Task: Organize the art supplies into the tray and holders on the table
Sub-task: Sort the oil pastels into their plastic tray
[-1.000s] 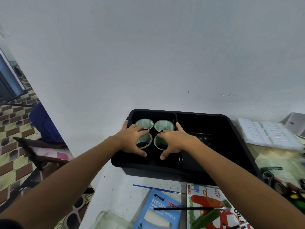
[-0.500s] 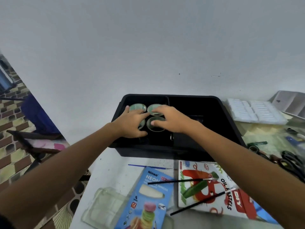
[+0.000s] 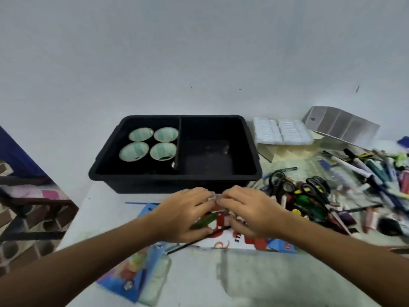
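Rectangular black plastic tray (image 3: pixel 141 185), four round holders (image 3: pixel 152 142)

Black tray (image 3: pixel 177 180) with four cup holders (image 3: pixel 152 144); loose supplies on counter (image 3: pixel 199 273).
Tray divided in two: holders upright in left compartment, two by two. Oil pastels box (image 3: pixel 254 241) flat just before tray; scissors (image 3: pixel 280 180) and pens (image 3: pixel 365 169) scattered to its right.

Head view looks forward and down, close over the table (image 3: pixel 199 275).
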A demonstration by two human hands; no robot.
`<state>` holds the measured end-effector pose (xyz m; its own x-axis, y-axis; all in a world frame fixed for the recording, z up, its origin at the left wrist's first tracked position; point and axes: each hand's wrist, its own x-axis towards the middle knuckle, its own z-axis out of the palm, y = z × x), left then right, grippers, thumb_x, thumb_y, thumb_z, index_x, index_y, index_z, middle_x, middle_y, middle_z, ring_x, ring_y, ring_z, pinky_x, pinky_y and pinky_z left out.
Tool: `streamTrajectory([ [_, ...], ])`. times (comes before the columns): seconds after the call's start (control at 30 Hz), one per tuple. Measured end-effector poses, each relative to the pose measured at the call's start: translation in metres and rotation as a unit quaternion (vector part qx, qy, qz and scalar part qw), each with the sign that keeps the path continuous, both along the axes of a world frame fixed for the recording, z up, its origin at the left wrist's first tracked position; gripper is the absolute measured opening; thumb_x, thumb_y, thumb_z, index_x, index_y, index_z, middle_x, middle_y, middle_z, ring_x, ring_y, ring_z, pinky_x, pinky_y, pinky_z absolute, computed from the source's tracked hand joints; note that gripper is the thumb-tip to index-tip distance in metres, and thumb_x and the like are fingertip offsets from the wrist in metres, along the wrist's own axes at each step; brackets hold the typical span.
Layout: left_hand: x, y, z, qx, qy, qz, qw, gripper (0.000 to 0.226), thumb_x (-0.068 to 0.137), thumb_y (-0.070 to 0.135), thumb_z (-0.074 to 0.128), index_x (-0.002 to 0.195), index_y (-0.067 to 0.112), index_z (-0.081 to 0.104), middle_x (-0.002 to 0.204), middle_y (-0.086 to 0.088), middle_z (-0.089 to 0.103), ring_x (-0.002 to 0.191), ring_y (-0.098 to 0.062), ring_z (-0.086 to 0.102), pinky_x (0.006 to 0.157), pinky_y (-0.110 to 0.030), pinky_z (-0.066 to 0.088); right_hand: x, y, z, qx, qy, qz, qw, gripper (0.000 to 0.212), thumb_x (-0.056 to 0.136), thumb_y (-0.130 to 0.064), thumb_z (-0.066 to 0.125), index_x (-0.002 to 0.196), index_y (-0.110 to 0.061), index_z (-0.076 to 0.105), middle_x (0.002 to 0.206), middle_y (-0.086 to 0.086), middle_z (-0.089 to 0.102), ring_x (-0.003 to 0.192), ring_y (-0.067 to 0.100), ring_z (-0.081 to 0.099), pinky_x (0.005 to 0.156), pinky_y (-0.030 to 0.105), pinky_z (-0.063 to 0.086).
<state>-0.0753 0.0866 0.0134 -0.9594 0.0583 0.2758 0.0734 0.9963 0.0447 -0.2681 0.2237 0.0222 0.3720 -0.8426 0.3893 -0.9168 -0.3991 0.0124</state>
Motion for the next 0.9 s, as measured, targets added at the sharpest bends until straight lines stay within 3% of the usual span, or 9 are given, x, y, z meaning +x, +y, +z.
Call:
streamTrajectory([
  [0.07,-0.001,0.016,-0.023,0.003,-0.068,0.058,0.996,0.071,0.096,0.060,0.041,0.148,0.011,0.038,0.150,-0.012,0.040,0.140,-0.028,0.033,0.118,-0.037,0.023,-0.010,0.017,-0.016,0.114,0.016,-0.052,0.992,0.069,0.092,-0.053,0.049,0.140,-0.003,0.046,0.138,0.017,0.051,0.123,0.031,0.050,0.101,0.044,0.045],
  [0.13,-0.001,0.026,-0.045,-0.003,-0.153,0.119,0.981,0.075,0.096,0.066,0.023,0.156,0.023,0.010,0.164,-0.004,0.003,0.150,-0.024,-0.007,0.122,-0.042,-0.001,-0.019,0.025,-0.032,0.219,0.047,-0.098,0.970,0.098,0.085,-0.078,0.032,0.155,-0.012,0.014,0.160,0.013,0.020,0.146,0.027,0.020,0.121,0.042,0.016],
  [0.2,-0.001,0.031,-0.060,-0.017,-0.187,0.157,0.970,0.070,0.095,0.067,0.011,0.153,0.032,-0.007,0.161,0.001,-0.016,0.145,-0.021,-0.026,0.118,-0.042,-0.018,-0.023,0.027,-0.045,0.240,0.054,-0.102,0.964,0.106,0.079,-0.086,0.025,0.156,-0.017,0.001,0.163,0.010,0.006,0.149,0.024,0.005,0.121,0.038,0.000],
  [0.3,0.001,0.033,-0.064,-0.021,-0.192,0.203,0.960,0.062,0.094,0.063,0.001,0.149,0.039,-0.013,0.158,0.002,-0.025,0.143,-0.021,-0.030,0.112,-0.040,-0.027,-0.027,0.025,-0.053,0.234,0.044,-0.102,0.966,0.104,0.079,-0.086,0.018,0.156,-0.017,0.002,0.163,0.009,0.007,0.150,0.023,0.002,0.120,0.038,-0.003],
  [0.4,0.011,0.024,-0.062,-0.005,-0.199,0.261,0.945,0.058,0.094,0.059,-0.002,0.148,0.040,-0.015,0.156,0.003,-0.027,0.143,-0.021,-0.031,0.115,-0.041,-0.022,-0.034,0.024,-0.055,0.219,0.052,-0.095,0.970,0.095,0.085,-0.078,0.010,0.156,-0.015,0.006,0.163,0.007,0.011,0.150,0.021,0.005,0.122,0.038,-0.001],
  [0.5,0.022,0.013,-0.058,0.003,-0.223,0.303,0.926,0.057,0.093,0.056,-0.005,0.145,0.040,-0.020,0.156,0.005,-0.027,0.147,-0.021,-0.022,0.117,-0.041,-0.015,-0.042,0.020,-0.053,0.218,0.037,-0.092,0.971,0.087,0.091,-0.072,0.022,0.156,-0.015,0.008,0.162,0.005,0.014,0.150,0.019,0.008,0.121,0.036,-0.003],
  [0.67,0.034,0.005,-0.049,-0.004,-0.237,0.363,0.901,0.063,0.096,0.057,0.000,0.154,0.034,-0.003,0.164,-0.003,-0.005,0.150,-0.026,-0.006,0.120,-0.045,0.001,-0.047,0.019,-0.047,0.220,0.027,-0.096,0.970,0.086,0.091,-0.072,0.029,0.156,-0.018,0.013,0.162,0.003,0.016,0.150,0.017,0.007,0.119,0.034,-0.001],
  [0.77,0.030,0.016,-0.037,0.009,-0.186,0.336,0.923,0.078,0.088,0.067,-0.003,0.156,0.029,0.007,0.164,-0.004,0.005,0.151,-0.024,0.000,0.120,-0.039,0.004,-0.044,0.023,-0.041,0.227,0.021,-0.099,0.969,0.081,0.093,-0.068,0.032,0.155,-0.018,0.016,0.162,0.004,0.017,0.150,0.018,0.006,0.119,0.033,-0.001],
  [0.9,0.005,0.046,-0.024,0.018,-0.057,0.178,0.982,0.071,0.097,0.063,0.029,0.151,0.016,0.033,0.157,-0.009,0.030,0.148,-0.025,0.020,0.120,-0.043,0.017,-0.038,0.042,-0.028,0.173,-0.013,-0.088,0.981,0.068,0.098,-0.059,0.035,0.151,-0.016,0.030,0.158,0.008,0.028,0.148,0.021,0.016,0.120,0.035,0.005],
])
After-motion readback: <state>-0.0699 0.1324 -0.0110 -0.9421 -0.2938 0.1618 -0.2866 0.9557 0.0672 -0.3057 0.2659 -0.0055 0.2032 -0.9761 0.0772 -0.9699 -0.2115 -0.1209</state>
